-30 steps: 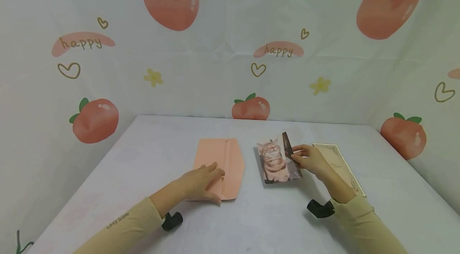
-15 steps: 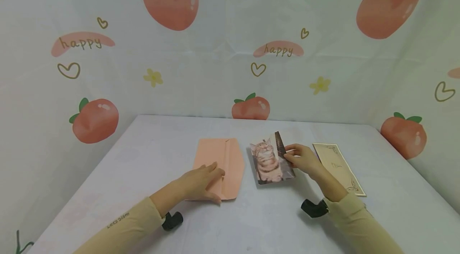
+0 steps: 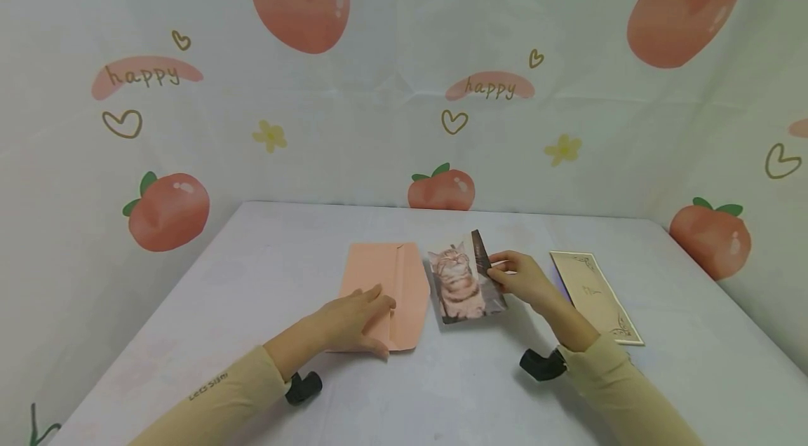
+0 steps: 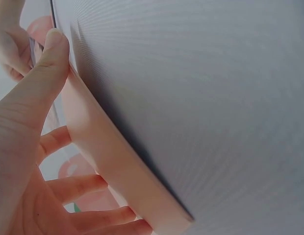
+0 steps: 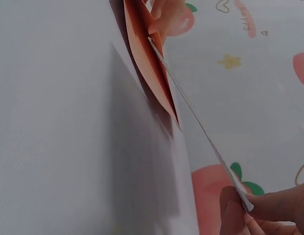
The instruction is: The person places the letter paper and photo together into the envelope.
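Note:
A peach-coloured envelope (image 3: 410, 302) lies on the table with its flap side toward the right. My left hand (image 3: 353, 323) rests on its left part, fingers spread and thumb near the front edge. In the left wrist view, the fingertips (image 4: 125, 213) touch the envelope's face. My right hand (image 3: 519, 279) pinches the right edge of a card with a cat photo (image 3: 459, 285). This card is tilted, its left edge close beside the envelope's flap. Seen edge-on in the right wrist view, the card (image 5: 201, 129) slants toward the opened flap (image 5: 142, 56).
A cream card with an ornate border (image 3: 600, 295) lies on the white table (image 3: 435, 397) to the right of my right hand. Black wrist cameras (image 3: 541, 365) hang below both wrists. A fruit-patterned cloth (image 3: 379, 81) rises behind the table's back edge.
My right hand has carried the cat photo card leftward, closer to the envelope. More of the cream card now shows. The left hand stays in place on the envelope.

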`<state>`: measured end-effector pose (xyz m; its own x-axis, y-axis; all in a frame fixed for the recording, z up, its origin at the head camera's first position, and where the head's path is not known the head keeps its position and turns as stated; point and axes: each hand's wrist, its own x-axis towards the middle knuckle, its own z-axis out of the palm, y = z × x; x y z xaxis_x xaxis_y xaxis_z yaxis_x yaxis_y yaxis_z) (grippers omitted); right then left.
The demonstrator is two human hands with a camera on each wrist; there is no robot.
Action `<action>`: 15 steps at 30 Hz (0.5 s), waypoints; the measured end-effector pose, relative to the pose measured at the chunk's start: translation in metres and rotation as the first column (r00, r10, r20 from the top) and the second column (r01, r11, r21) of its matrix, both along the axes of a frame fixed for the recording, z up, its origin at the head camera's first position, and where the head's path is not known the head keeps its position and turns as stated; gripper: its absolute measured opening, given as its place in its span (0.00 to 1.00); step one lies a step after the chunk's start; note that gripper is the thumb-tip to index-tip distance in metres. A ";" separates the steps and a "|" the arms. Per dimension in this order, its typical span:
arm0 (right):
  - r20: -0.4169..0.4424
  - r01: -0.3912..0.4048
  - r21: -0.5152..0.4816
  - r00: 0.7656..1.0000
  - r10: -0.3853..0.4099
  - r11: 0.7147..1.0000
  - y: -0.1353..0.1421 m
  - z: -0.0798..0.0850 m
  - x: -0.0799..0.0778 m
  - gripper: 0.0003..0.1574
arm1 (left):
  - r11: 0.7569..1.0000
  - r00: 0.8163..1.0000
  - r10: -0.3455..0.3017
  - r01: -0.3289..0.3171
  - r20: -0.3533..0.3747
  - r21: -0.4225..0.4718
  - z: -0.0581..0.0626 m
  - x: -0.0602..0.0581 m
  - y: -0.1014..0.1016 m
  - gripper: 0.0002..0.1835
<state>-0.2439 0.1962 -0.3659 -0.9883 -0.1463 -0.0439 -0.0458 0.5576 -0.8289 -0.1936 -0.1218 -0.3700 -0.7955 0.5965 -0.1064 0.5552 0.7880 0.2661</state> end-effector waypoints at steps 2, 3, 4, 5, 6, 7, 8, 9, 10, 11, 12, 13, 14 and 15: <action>0.000 0.000 -0.006 1.000 0.000 1.000 -0.003 0.000 0.000 0.21 | 1.000 1.000 0.005 -0.005 0.006 -0.002 0.001 0.000 0.001 0.38; 0.000 -0.003 -0.008 1.000 0.003 1.000 -0.004 0.000 0.000 0.21 | 1.000 1.000 0.008 -0.008 0.008 -0.003 0.001 0.001 0.001 0.38; -0.001 -0.005 -0.014 1.000 0.005 1.000 -0.005 0.000 0.000 0.21 | 1.000 1.000 0.009 -0.009 0.009 -0.004 0.002 0.001 0.001 0.38; -0.003 -0.008 -0.018 1.000 0.008 1.000 -0.006 0.000 0.000 0.21 | 1.000 1.000 0.010 -0.010 0.009 -0.004 0.002 0.001 0.001 0.38; -0.006 -0.010 -0.023 1.000 0.010 1.000 -0.007 0.000 -0.001 0.21 | 1.000 1.000 0.010 -0.010 0.009 -0.002 0.002 0.001 0.001 0.38; -0.007 -0.014 -0.028 1.000 0.014 1.000 -0.008 -0.001 -0.001 0.20 | 1.000 1.000 0.011 -0.011 0.011 -0.002 0.003 0.001 0.001 0.38; -0.008 -0.017 -0.030 1.000 0.017 0.999 -0.009 -0.001 -0.002 0.20 | 1.000 1.000 0.013 -0.013 0.013 -0.002 0.003 0.001 0.001 0.38; -0.009 -0.020 -0.032 1.000 0.020 0.999 -0.010 -0.001 -0.002 0.20 | 1.000 1.000 0.015 -0.015 0.014 -0.003 0.003 0.002 0.001 0.38; -0.010 -0.022 -0.038 1.000 0.022 0.999 -0.011 -0.002 -0.002 0.20 | 1.000 1.000 0.016 -0.016 0.015 -0.004 0.003 0.002 0.001 0.38; -0.011 -0.027 -0.043 1.000 0.026 0.999 -0.011 -0.002 -0.003 0.20 | 1.000 1.000 0.018 -0.018 0.017 -0.003 0.003 0.002 0.001 0.38; -0.012 -0.029 -0.047 1.000 0.028 0.998 -0.012 -0.003 -0.003 0.20 | 1.000 1.000 0.020 -0.020 0.020 -0.004 0.003 0.002 0.001 0.38; -0.014 -0.033 -0.049 0.999 0.032 0.998 -0.013 -0.003 -0.003 0.20 | 1.000 1.000 0.021 -0.021 0.021 -0.005 0.003 0.002 0.001 0.38; -0.014 -0.036 -0.053 0.999 0.035 0.998 -0.014 -0.004 -0.003 0.20 | 1.000 1.000 0.022 -0.021 0.023 -0.004 0.004 0.002 0.001 0.38; -0.015 -0.038 -0.056 0.999 0.038 0.998 -0.015 -0.005 -0.004 0.20 | 1.000 0.999 0.022 -0.022 0.024 -0.004 0.004 0.002 0.001 0.38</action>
